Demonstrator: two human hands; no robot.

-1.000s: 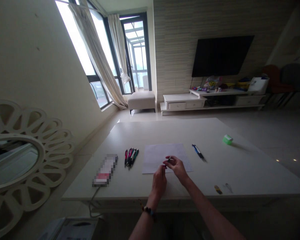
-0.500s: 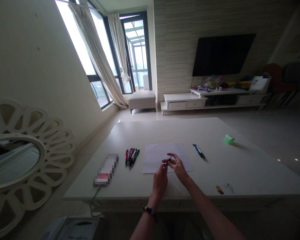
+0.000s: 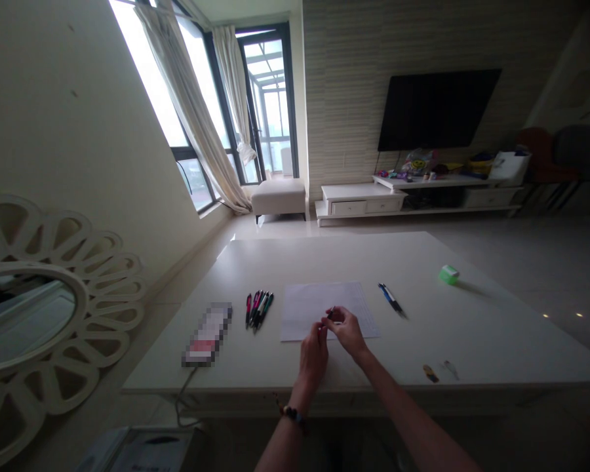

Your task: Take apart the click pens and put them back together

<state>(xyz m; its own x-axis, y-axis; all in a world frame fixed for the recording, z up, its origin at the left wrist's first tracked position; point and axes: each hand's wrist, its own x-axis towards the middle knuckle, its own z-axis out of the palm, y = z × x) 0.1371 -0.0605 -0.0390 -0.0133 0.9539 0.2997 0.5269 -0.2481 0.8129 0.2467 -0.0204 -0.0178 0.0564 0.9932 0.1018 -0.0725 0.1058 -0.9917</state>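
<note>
Both hands meet over the near edge of a white sheet of paper (image 3: 302,301) on the table. My left hand (image 3: 314,351) is closed, its fingertips pinched round a dark pen (image 3: 331,314) that is mostly hidden by the fingers. Against it, the thumb and fingers of my right hand (image 3: 348,333) are curled onto the same pen near its upper end. To the left of the paper lies a group of several pens (image 3: 259,311) with red, pink, dark and green barrels. On the right rest blue and black pens (image 3: 391,299) side by side.
A phone (image 3: 207,334) with a cable lies at the left of the white table (image 3: 334,252). At the right stands a small green container (image 3: 449,275). Near the front edge are a yellow-and-black flat piece (image 3: 430,373) and a small clear item (image 3: 451,369).
My right hand's fingers have curled in from a more spread pose and closed round the pen's upper end. My left hand stays nearly in place.
</note>
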